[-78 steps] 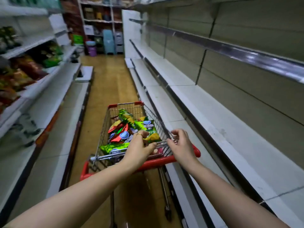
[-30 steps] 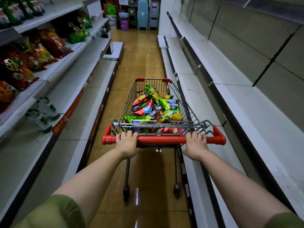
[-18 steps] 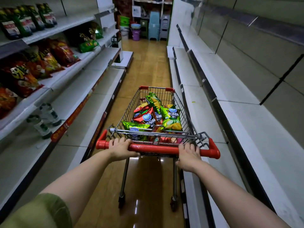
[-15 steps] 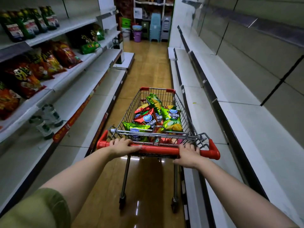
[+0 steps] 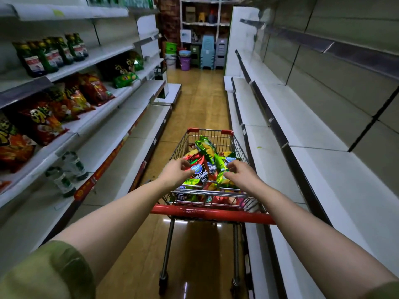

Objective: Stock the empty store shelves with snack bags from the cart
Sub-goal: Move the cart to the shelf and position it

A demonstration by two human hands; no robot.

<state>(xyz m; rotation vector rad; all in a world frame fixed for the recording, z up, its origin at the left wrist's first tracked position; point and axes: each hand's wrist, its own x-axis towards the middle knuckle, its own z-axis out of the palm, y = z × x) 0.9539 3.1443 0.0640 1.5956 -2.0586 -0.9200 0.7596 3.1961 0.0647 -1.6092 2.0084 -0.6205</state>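
A wire shopping cart with a red handle stands in the aisle right in front of me, piled with several snack bags. My left hand reaches over the basket, fingers loosely curled at the edge of a red bag with a blue logo. My right hand hovers with curled fingers beside a green bag, thumb and forefinger close to its edge. Neither hand plainly grips a bag. Bare white shelves run along the right of the cart.
Shelves on the left hold red and orange snack bags, dark green bags higher up, and two bottles lower down. Stacked plastic stools and buckets stand at the far end of the tan floor.
Both hands have let go of the red cart handle and moved forward into the basket over the snack bags. The cart has stopped close to the right shelves.
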